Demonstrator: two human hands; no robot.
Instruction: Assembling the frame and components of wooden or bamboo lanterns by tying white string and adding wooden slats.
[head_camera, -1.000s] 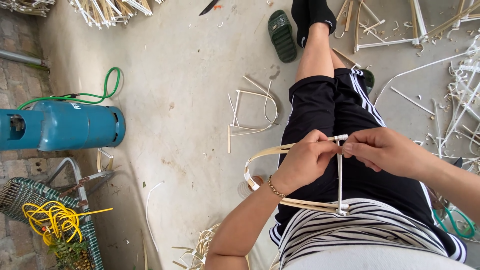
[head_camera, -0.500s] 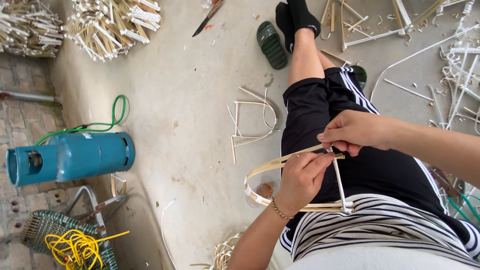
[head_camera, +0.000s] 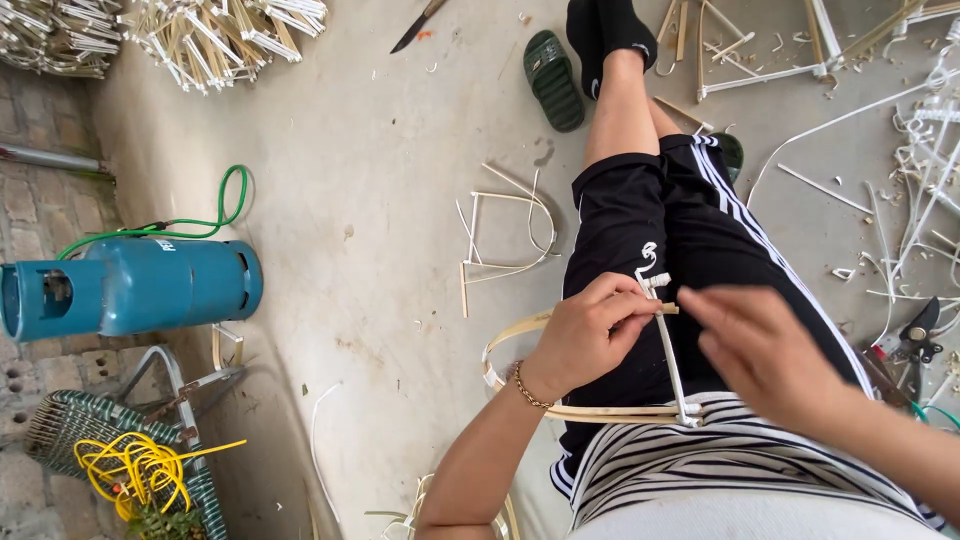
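The left hand (head_camera: 590, 335) pinches the white-wrapped corner of a bent cane frame (head_camera: 600, 410), which rests across the lap so the joint faces up within reach. The right hand (head_camera: 765, 350) hovers just beside that joint, fingers loosely spread and holding nothing, though blurred. A finished frame (head_camera: 505, 235) lies apart on the floor (head_camera: 380, 150), near a blue gas cylinder (head_camera: 130, 287).

The right hand (head_camera: 765, 350) has let go of the pale bent cane frame with white binding (head_camera: 670, 345) and come down from above it to hover open just beside it, fingers spread; the left hand (head_camera: 590, 335) alone now pinches the bound corner, shifted slightly higher over the lap
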